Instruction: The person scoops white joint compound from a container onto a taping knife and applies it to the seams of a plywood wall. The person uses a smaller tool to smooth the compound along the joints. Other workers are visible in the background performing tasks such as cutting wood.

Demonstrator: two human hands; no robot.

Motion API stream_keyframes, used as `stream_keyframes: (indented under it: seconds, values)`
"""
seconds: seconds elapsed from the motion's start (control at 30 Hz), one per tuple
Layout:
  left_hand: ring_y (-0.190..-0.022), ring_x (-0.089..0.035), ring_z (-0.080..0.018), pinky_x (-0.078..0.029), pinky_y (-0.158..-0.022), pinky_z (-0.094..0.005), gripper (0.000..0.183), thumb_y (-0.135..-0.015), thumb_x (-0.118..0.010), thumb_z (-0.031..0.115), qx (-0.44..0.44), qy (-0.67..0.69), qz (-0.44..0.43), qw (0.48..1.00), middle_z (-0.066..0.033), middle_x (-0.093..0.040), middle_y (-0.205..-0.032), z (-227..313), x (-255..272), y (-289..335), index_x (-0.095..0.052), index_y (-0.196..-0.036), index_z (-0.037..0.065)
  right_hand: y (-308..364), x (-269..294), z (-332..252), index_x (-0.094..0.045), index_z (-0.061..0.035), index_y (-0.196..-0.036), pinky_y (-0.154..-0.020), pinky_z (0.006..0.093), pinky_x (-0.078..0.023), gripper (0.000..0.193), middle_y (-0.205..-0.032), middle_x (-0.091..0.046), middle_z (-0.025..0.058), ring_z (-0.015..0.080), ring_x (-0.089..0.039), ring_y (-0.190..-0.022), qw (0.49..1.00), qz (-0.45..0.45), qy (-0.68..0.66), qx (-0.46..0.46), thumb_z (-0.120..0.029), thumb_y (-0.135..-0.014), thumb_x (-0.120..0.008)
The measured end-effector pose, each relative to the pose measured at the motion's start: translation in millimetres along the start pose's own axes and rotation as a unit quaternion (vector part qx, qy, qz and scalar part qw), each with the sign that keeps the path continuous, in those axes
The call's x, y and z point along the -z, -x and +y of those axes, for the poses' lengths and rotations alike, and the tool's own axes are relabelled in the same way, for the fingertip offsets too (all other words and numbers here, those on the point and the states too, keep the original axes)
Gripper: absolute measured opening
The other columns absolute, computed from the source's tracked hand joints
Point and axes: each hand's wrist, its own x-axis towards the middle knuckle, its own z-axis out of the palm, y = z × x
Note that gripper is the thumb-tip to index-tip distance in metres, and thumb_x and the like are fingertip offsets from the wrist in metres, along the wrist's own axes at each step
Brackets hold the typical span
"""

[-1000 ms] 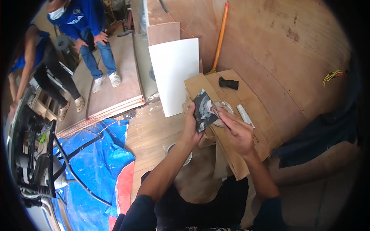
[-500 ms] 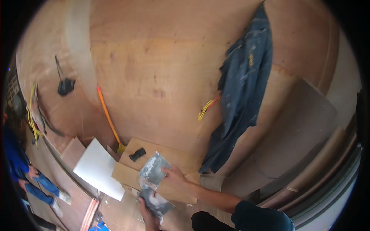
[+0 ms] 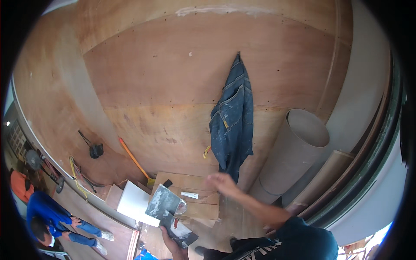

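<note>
Since the earlier frame, the right hand (image 3: 223, 185) has come away from the grey plate (image 3: 167, 200) and now hangs up and to the right, in front of the foot of the hanging trousers (image 3: 232, 130); the view has also tilted up the plywood wall (image 3: 160, 78). The left hand (image 3: 170, 243) grips the dark plate (image 3: 185, 235) by its near left edge, with the fingers underneath out of sight. The right hand is blurred: nothing shows in it, but whether its fingers are spread or curled I cannot tell.

Both plates are off the cardboard (image 3: 208, 211), in front of its lower left corner. On it, the white tube (image 3: 189, 195) lies right of the middle, the clear round lid (image 3: 181, 206) nearer the left edge, and the black bundle (image 3: 167, 184) by the upper left corner.

The grey plate, overlapping the dark one, could slide off if the left hand tips, since no right-hand hold steadies it; white paste might then smear. The dark plate's long axis runs from upper left to lower right; the grey plate, nearly square, points up and left.
</note>
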Motion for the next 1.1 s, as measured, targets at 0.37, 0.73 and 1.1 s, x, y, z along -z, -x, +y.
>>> stream_keyframes:
  seconds: [0.37, 0.73, 1.1]
  values:
    - [-0.111, -0.055, -0.0249, -0.055, -0.078, -0.0402, 0.064, -0.100, -0.048, 0.055, -0.001, -0.137, 0.120, 0.983, -0.0102, -0.048, -0.140, 54.4, 2.7, 46.3, -0.038, -0.149, 0.015, -183.9, 195.9, -270.1, -0.050, -0.0052, -0.137, -0.107, 0.0475, -0.040, 0.062, -0.135, -0.053, 0.0176, 0.0360, -0.047, -0.128, 0.801, 0.471, 0.297, 0.221, -0.039, -0.088, -0.069]
    - [-0.105, -0.059, -0.0243, -0.057, -0.076, -0.0376, 0.058, -0.100, -0.048, 0.054, 0.014, -0.115, 0.110, 0.987, -0.0076, -0.054, -0.135, 83.4, -47.8, 14.2, -0.044, -0.145, 0.018, -205.9, 169.2, -318.2, -0.062, -0.0020, -0.115, -0.092, 0.0445, -0.051, 0.038, -0.111, -0.068, 0.0198, 0.0359, -0.065, -0.107, 0.830, 0.449, 0.253, 0.215, -0.025, -0.087, -0.071]
    - [-0.085, -0.062, -0.0184, -0.052, -0.067, -0.0290, 0.053, -0.100, -0.050, 0.051, 0.067, -0.087, 0.029, 0.994, -0.0082, -0.064, -0.115, 80.5, -80.9, -27.6, -0.053, -0.135, 0.011, -89.4, 161.6, -385.6, -0.057, 0.0009, -0.118, -0.093, 0.0415, -0.047, 0.044, -0.110, -0.065, 0.0226, 0.0362, -0.062, -0.106, 0.792, 0.445, 0.194, 0.371, -0.030, -0.087, -0.062]
